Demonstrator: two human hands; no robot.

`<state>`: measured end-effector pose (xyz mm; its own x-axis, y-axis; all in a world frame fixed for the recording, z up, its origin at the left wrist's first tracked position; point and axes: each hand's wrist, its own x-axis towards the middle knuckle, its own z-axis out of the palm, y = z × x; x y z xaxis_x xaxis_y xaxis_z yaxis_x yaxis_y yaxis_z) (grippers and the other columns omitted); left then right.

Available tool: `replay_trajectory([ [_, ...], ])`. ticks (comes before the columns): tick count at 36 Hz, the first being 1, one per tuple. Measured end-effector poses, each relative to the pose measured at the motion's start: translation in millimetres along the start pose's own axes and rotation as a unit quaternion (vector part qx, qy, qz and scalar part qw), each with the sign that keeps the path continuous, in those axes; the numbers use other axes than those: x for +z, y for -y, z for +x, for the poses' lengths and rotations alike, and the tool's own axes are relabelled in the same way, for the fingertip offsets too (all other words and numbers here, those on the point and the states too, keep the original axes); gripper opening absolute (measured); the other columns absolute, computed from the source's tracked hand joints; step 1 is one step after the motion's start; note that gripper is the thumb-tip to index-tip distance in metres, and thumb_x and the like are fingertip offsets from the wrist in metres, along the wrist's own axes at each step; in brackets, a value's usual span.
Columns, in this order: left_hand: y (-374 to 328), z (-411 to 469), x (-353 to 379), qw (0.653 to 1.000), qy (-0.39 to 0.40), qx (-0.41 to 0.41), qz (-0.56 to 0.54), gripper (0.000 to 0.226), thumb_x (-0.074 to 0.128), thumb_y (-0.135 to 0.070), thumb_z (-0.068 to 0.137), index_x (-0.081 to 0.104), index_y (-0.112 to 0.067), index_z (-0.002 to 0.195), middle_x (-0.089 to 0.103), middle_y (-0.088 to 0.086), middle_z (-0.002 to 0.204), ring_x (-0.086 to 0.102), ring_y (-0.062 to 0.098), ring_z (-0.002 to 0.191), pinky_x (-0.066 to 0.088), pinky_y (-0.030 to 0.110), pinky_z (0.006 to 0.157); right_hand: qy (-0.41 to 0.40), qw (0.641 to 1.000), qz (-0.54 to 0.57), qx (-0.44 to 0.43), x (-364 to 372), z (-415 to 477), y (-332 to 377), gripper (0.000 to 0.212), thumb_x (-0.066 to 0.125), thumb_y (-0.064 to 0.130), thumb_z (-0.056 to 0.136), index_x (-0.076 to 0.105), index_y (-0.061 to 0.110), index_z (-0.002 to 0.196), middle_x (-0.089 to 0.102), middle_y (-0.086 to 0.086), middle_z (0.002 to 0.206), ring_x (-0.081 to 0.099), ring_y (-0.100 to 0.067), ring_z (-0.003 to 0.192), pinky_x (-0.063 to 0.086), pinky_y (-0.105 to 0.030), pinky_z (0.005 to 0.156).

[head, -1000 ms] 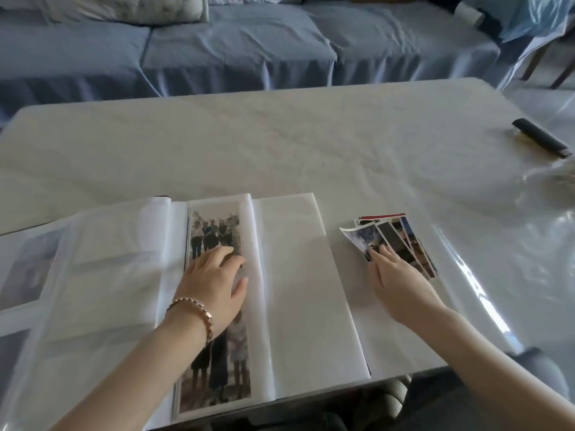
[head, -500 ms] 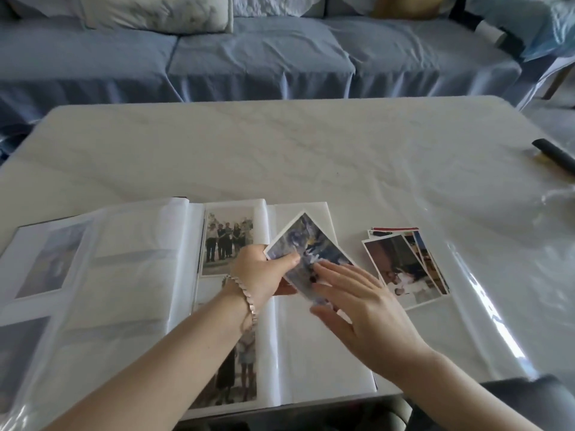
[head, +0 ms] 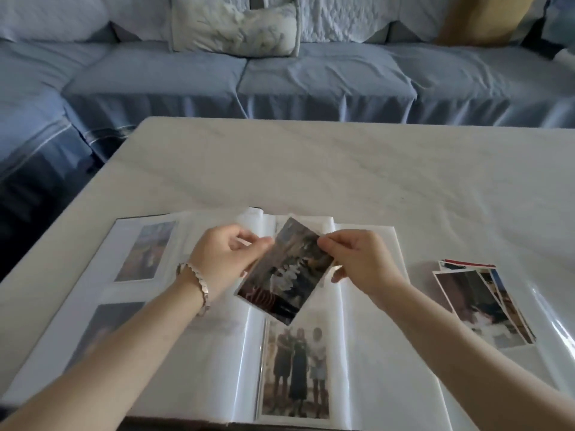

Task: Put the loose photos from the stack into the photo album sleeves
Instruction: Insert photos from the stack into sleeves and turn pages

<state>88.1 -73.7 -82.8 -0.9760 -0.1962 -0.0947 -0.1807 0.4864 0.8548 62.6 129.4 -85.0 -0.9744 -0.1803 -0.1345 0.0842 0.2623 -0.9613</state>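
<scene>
The left hand (head: 230, 259) pinches the left edge of a single photo (head: 286, 272) between thumb and curled fingers. The right hand (head: 361, 262) pinches the opposite, upper right edge with thumb and forefinger. A bracelet (head: 196, 281) sits on the left wrist. The photo hangs tilted, one corner pointing down, just above the middle of the open album (head: 373, 337) and touching no page that can be made out.

On the album's centre leaf, directly below the held photo, a print of three standing people (head: 295, 368) already lies in its sleeve. Two more filled sleeves (head: 149, 250) show on the album's left page. The stack (head: 479, 303) of loose photos lies fanned just to the right of the album on the pale table (head: 311, 169). Beyond the album's far edge and the table stands a blue sofa (head: 311, 76) with a patterned cushion (head: 236, 26).

The step in hand looks like orienting one photo before insertion. The next move probably calls for squaring it to an empty sleeve. One hand must then lift the clear film while the other slides the photo in. Where that opening lies cannot be told.
</scene>
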Motion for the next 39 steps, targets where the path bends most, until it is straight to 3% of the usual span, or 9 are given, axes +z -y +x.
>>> replay_trajectory([
  [5,25,1,-19,0.937,0.091,-0.219,-0.255,0.028,0.071,-0.032,0.072,0.064,-0.011,0.089,0.071,0.006,0.075,0.069,0.017,0.063,0.055,0.026,0.052,-0.034,0.991,0.109,0.076,40,11,3,0.026,0.054,0.013,0.094,0.067,0.013,0.072,0.067,0.002,0.056,0.062,-0.014,0.044,0.054,-0.021,0.048],
  [10,53,3,-29,0.916,0.052,-0.197,-0.346,0.024,0.068,-0.007,0.077,0.066,-0.011,0.1,0.073,0.007,0.086,0.07,0.017,0.07,0.057,0.03,0.053,-0.001,0.99,0.124,0.073,78,18,9,0.032,0.042,0.017,0.099,0.064,0.009,0.077,0.069,-0.003,0.066,0.067,-0.012,0.055,0.05,-0.016,0.049],
  [13,69,12,-40,0.914,-0.056,-0.168,-0.366,0.014,0.065,-0.006,0.083,0.068,-0.018,0.087,0.073,0.001,0.074,0.069,0.015,0.061,0.054,0.03,0.044,0.017,0.999,0.022,0.021,96,18,3,0.028,0.038,0.023,0.1,0.063,0.012,0.101,0.069,0.003,0.09,0.066,-0.011,0.086,0.054,-0.024,0.073],
  [19,102,34,-69,0.951,-0.263,-0.078,-0.14,0.012,0.064,-0.008,0.085,0.059,-0.013,0.096,0.064,0.001,0.09,0.061,0.016,0.079,0.047,0.025,0.063,0.115,0.922,-0.328,-0.169,115,18,-17,0.046,0.037,0.038,0.099,0.036,0.024,0.143,0.03,0.006,0.151,0.02,-0.008,0.141,0.009,-0.015,0.108],
  [23,107,44,-84,0.931,-0.285,-0.068,-0.22,0.035,0.057,0.009,0.081,0.049,-0.024,0.091,0.061,0.001,0.088,0.063,0.014,0.064,0.053,0.025,0.043,0.153,0.863,-0.434,-0.207,131,16,-35,0.05,0.035,0.042,0.098,0.031,0.024,0.144,0.009,-0.001,0.158,-0.003,-0.014,0.145,0.003,-0.026,0.116],
  [29,120,49,-94,0.941,-0.317,-0.026,-0.118,0.068,0.052,0.006,0.086,0.028,-0.023,0.142,0.051,-0.005,0.121,0.061,0.017,0.08,0.056,0.03,0.063,0.114,0.867,-0.426,-0.232,135,14,-44,0.05,0.038,0.041,0.097,0.035,0.024,0.143,0.012,-0.001,0.157,-0.001,-0.014,0.145,-0.001,-0.023,0.114],
  [31,123,47,-95,0.945,-0.322,-0.012,-0.058,0.069,0.049,0.005,0.088,0.023,-0.022,0.146,0.044,-0.011,0.125,0.055,0.014,0.097,0.045,0.021,0.082,0.113,0.867,-0.426,-0.234,135,13,-43,0.049,0.039,0.041,0.097,0.036,0.024,0.143,0.013,-0.001,0.157,-0.001,-0.014,0.145,0.0,-0.024,0.114],
  [34,130,47,-98,0.95,-0.31,-0.026,-0.027,0.066,0.044,0.003,0.091,0.025,-0.026,0.146,0.048,-0.003,0.136,0.053,0.025,0.115,0.043,0.034,0.098,0.109,0.871,-0.417,-0.235,137,12,-42,0.049,0.041,0.039,0.096,0.039,0.023,0.142,0.016,-0.001,0.156,0.001,-0.015,0.145,0.002,-0.025,0.114],
  [39,141,46,-102,0.942,-0.336,-0.024,0.001,0.066,0.041,0.006,0.091,0.026,-0.027,0.146,0.045,-0.001,0.141,0.05,0.023,0.119,0.032,0.012,0.088,0.096,0.877,-0.406,-0.239,138,11,-42,0.046,0.047,0.034,0.094,0.046,0.018,0.137,0.026,-0.006,0.153,0.011,-0.02,0.144,0.011,-0.03,0.115],
])
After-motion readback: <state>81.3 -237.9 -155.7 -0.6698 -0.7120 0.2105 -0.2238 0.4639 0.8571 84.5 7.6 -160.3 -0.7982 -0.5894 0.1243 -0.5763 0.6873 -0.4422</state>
